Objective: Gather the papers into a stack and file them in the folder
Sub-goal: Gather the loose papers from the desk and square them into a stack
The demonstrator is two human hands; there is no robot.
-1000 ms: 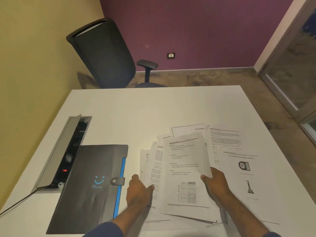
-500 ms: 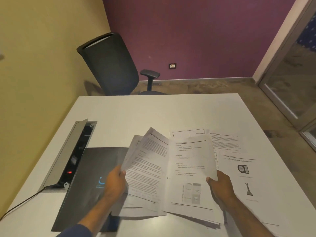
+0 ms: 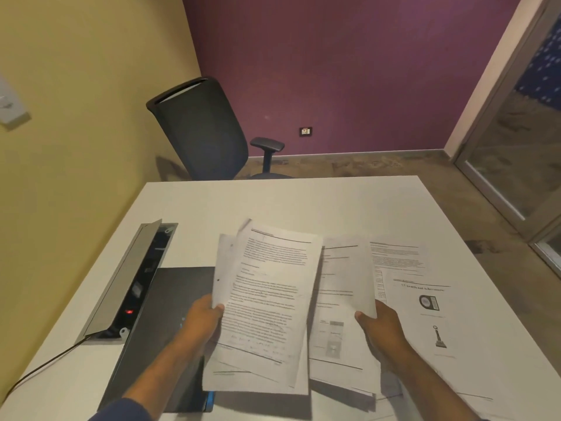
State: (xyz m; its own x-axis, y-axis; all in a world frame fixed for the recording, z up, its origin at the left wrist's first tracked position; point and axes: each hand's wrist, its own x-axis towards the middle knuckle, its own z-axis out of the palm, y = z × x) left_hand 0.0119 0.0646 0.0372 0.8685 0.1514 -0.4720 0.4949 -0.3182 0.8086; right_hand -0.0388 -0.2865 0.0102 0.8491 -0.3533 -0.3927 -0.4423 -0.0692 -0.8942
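Gathering part done, filing not begun. Two bundles of papers lifted clear of the desk (image 3: 273,205): left hand (image 3: 202,318) clamped on the left edge of the nearer sheaf (image 3: 264,305), right hand (image 3: 383,326) clamped on the right edge of the second sheaf (image 3: 340,299) — edges overlapping but not squared into one stack. At least two loose sheets (image 3: 419,305) lying flat on the desk, just right of the right hand. Folder (image 3: 176,299) flat on the desk, partly under the left forearm and the sheaf; apparently shut, not confirmed. Both forearms extended forward, thumbs on top of the paper.
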